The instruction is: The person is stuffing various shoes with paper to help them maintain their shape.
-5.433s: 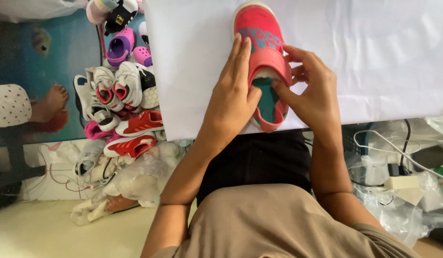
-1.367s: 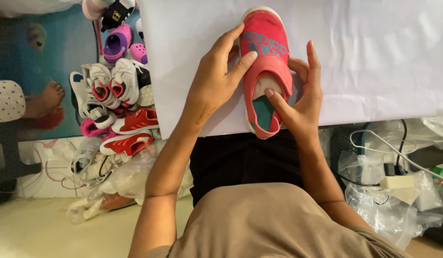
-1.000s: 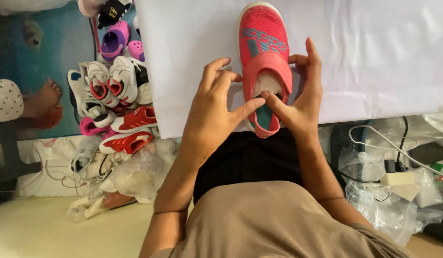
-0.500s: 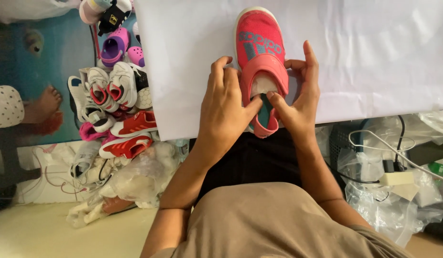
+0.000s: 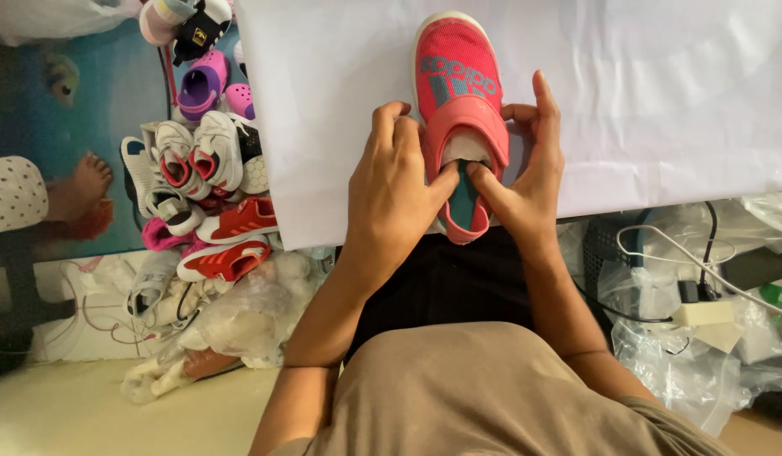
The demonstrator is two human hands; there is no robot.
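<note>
A small pink shoe (image 5: 456, 76) with a coral strap and teal lining lies toe-away on a white sheet (image 5: 661, 93) covering the table, its heel at the near edge. My left hand (image 5: 395, 194) rests against the shoe's left side, its thumb pushed into the shoe's opening. My right hand (image 5: 526, 177) cups the right side, thumb also in the opening, fingers pointing up along the shoe. Both thumbs meet over the teal insole.
A pile of small children's shoes (image 5: 205, 186) lies on the floor at the left. Another person's bare foot (image 5: 83, 181) stands on the blue floor mat. Clear plastic bags (image 5: 695, 355), a white power adapter (image 5: 703, 312) and cables sit at the right under the table.
My left hand has come off the top of the shoe and slid down its side, and its thumb now presses into the opening beside my right thumb. The shoe has barely shifted.
</note>
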